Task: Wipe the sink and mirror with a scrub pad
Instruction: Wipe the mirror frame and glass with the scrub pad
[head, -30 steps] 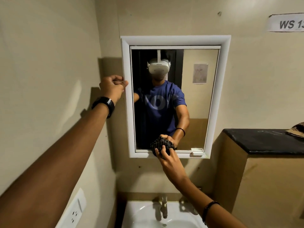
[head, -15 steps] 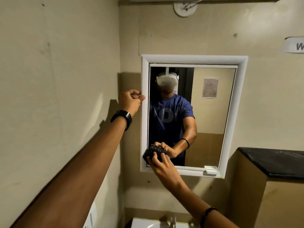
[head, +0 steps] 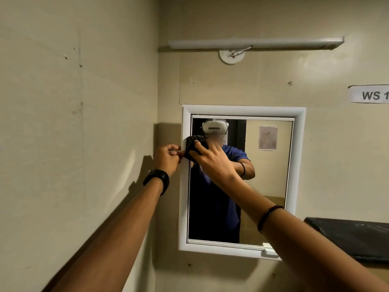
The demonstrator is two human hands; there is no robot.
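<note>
Small washroom: wall mirror (head: pixel 263 186), tube light (head: pixel 255 42) above, "WS" label (head: pixel 368 94)

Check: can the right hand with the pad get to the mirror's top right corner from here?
Probably yes. The right hand presses the scrub pad at the mirror's upper left edge; the glass toward the top right corner shows nothing in the way.

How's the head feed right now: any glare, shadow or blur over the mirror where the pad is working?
Head view: sharp, wide-angle bend at edges. Left hand throws a hard shadow on the wall beside the mirror frame. No glare on the glass; soft bright patch upper right. Right hand partly hides the scrub pad.
</note>
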